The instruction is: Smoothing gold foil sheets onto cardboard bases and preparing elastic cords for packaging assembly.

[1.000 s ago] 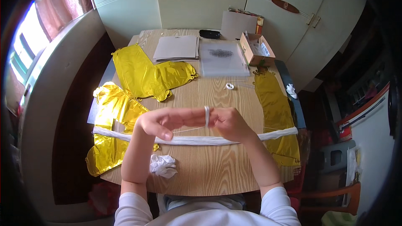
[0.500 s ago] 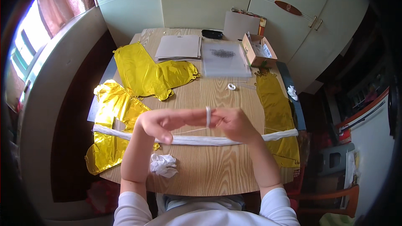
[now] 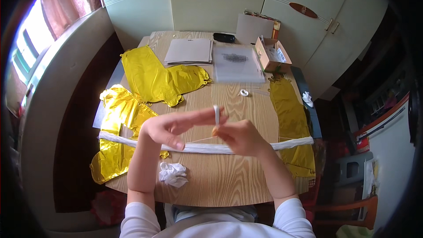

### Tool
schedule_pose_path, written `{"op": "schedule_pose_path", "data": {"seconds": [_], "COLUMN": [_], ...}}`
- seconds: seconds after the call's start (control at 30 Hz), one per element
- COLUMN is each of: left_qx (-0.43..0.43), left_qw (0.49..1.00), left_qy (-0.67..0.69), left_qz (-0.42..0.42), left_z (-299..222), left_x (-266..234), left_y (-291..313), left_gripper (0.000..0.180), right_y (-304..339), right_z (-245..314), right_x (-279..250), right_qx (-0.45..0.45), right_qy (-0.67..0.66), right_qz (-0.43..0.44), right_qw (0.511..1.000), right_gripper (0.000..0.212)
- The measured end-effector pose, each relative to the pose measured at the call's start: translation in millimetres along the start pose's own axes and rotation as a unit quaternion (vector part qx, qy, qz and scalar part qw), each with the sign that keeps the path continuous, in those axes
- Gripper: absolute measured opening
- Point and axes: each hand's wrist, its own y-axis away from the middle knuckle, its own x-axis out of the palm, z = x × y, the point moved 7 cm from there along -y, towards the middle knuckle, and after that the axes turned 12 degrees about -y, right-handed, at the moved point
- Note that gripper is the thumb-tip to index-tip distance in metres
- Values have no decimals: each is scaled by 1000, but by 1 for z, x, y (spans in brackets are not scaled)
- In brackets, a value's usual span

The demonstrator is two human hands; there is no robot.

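Observation:
My left hand (image 3: 178,126) is stretched out over the middle of the table, fingers straight and thumb apart. A loop of white string (image 3: 217,113) is wound around its fingers near the tips. From the thumb side, a thin strand runs toward my right hand (image 3: 241,135), which pinches it just below the loop. Beneath both hands a long bundle of white strings (image 3: 207,148) lies across the table from side to side. Near my left forearm sits a crumpled white tissue (image 3: 172,174). A small white roll (image 3: 244,93) rests beyond my hands.
Yellow foil balloons, flat, lie at the left (image 3: 147,77), near left (image 3: 116,119) and right (image 3: 288,110) of the wooden table (image 3: 211,185). At the back are a stack of grey cards (image 3: 188,50), clear plastic bags (image 3: 238,68), a black case (image 3: 224,38) and a cardboard box (image 3: 273,55).
My right hand has moved down and slightly left, from beside the left fingertips to just below the loop. The left fingers have tipped slightly upward, with the string still around them.

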Motion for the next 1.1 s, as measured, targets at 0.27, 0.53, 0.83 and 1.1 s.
{"op": "schedule_pose_path", "data": {"seconds": [0.27,0.53,0.83,1.1], "left_qx": [-135,-38,-72,-54], "left_qw": [941,999,972,999], "left_qy": [-273,20,-170,-1], "left_qz": [147,30,147,-7], "left_z": [11,4,-4,3], "left_x": [16,3,16,2], "left_y": [4,3,-1,3], "left_gripper": [87,92,82,88], "right_y": [-2,3,-5,-1], "right_z": [23,7,24,23], "right_x": [-32,12,-35,6], "right_qx": [-21,-40,8,-39], "right_qy": [13,21,-4,53], "right_qz": [-76,25,-85,-3], "right_qw": [997,999,996,998], "right_gripper": [6,11,7,9]}}
